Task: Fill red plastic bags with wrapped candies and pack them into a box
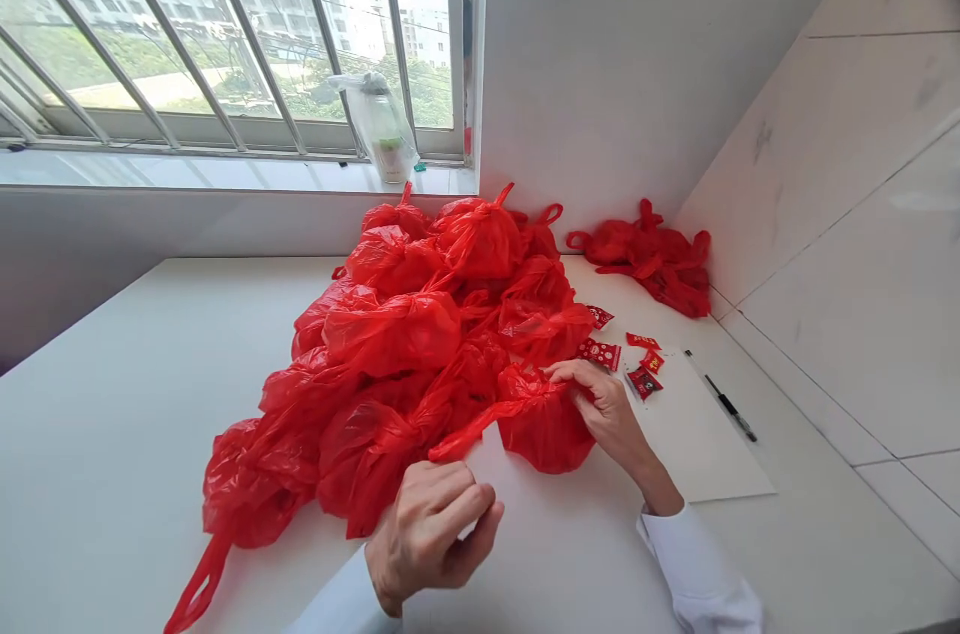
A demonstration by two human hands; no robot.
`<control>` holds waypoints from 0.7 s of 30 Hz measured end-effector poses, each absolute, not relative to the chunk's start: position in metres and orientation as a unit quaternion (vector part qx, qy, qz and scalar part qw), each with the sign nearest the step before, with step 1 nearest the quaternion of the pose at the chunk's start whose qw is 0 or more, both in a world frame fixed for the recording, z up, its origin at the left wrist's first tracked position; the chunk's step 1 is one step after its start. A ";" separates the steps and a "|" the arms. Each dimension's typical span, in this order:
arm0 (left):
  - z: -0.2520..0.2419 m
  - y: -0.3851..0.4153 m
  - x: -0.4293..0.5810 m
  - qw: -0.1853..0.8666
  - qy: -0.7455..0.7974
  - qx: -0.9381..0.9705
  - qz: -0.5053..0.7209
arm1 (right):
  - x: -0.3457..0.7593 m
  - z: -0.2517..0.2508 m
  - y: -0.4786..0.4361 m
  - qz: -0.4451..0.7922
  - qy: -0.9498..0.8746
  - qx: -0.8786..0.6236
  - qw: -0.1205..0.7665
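Observation:
A filled red plastic bag [550, 434] stands on the table, its top gathered. My right hand [607, 411] is at its right side, thumb and fingers closed on the gathered plastic near the top. One long handle [480, 429] of this bag stretches left and down to the knuckles of my left hand [439, 524]. The fingers of that hand are curled closed; whether they grip the handle is hidden. A large heap of tied red plastic bags [394, 329] lies just beyond and to the left.
More red bags [652, 254] lie in the back right corner. Several small red packets [600, 354] and a black pen [731, 409] lie on the right, by a white sheet [697, 454]. A bagged bottle [386, 139] stands on the sill by the barred window. Walls bound the back and right.

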State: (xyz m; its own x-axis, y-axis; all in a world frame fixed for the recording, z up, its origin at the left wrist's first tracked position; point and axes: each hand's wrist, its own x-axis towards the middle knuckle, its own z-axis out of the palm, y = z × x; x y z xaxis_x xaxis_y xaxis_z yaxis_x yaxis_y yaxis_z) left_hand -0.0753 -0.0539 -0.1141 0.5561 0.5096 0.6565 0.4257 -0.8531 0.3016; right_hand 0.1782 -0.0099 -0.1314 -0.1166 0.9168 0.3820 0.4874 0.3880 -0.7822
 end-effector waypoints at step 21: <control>-0.099 0.032 -0.017 0.115 0.332 0.912 0.214 | 0.202 -0.153 -0.005 -0.015 -0.764 -0.483 0.427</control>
